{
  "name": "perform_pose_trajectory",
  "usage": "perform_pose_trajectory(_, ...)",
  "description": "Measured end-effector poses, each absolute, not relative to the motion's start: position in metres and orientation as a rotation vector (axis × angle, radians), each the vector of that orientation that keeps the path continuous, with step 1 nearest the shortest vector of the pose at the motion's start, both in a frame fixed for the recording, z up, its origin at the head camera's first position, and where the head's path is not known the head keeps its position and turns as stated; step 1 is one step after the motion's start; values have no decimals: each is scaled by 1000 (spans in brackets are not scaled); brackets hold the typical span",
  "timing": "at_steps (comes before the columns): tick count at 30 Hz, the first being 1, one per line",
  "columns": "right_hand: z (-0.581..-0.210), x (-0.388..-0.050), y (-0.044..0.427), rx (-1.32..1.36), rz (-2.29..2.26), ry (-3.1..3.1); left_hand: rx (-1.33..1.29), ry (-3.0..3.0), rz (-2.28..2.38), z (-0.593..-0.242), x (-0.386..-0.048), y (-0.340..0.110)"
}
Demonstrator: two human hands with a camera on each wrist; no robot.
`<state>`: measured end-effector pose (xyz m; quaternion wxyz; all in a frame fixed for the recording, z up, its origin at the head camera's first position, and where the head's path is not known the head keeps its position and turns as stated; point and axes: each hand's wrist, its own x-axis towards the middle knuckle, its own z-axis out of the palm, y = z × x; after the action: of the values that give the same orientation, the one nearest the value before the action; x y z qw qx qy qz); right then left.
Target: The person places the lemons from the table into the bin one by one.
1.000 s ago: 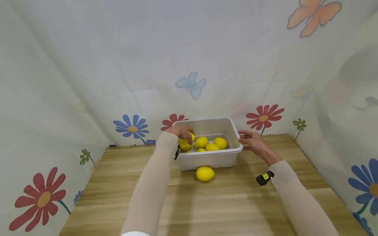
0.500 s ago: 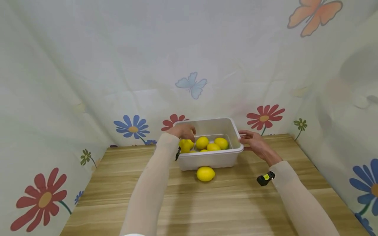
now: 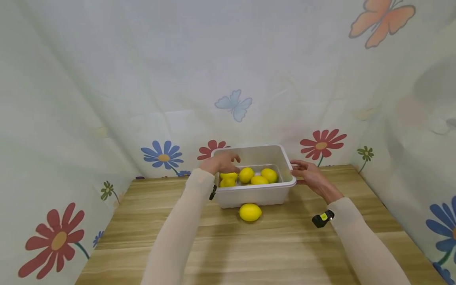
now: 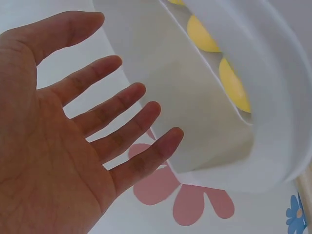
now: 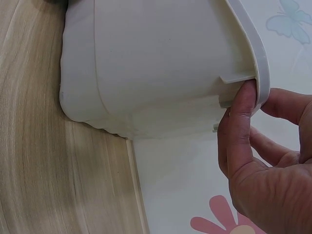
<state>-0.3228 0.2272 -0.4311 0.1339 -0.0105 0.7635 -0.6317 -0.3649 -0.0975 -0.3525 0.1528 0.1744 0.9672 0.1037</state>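
Note:
A white plastic tub [image 3: 254, 196] stands on the table, with several yellow lemons [image 3: 259, 180] inside. My left hand [image 3: 224, 162] hovers over the tub's left end, above the lemons there. In the left wrist view its fingers [image 4: 129, 100] are spread and extended, with nothing held. My right hand [image 3: 311, 178] is at the tub's right side, pinching the rim [image 5: 262, 68] between thumb and fingers, as the right wrist view shows. One more lemon [image 3: 250, 212] lies on the table just in front of the tub.
The wood-grain table [image 3: 270, 253] reaches back to a pale curtain [image 3: 178, 79] printed with flowers and butterflies. It hangs close behind the tub and along both sides. Black devices [image 3: 322, 218] are strapped at the wrists.
My left hand has let go of a lemon at the tub's left end, lifted slightly and straightened its fingers. My right hand keeps its hold on the rim.

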Motion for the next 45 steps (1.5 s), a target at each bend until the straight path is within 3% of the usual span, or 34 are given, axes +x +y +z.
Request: perform_pose_trajectory(45,-436,-322,228,-40,-1831,2249,1053,3252,434,-359,-264,-105)
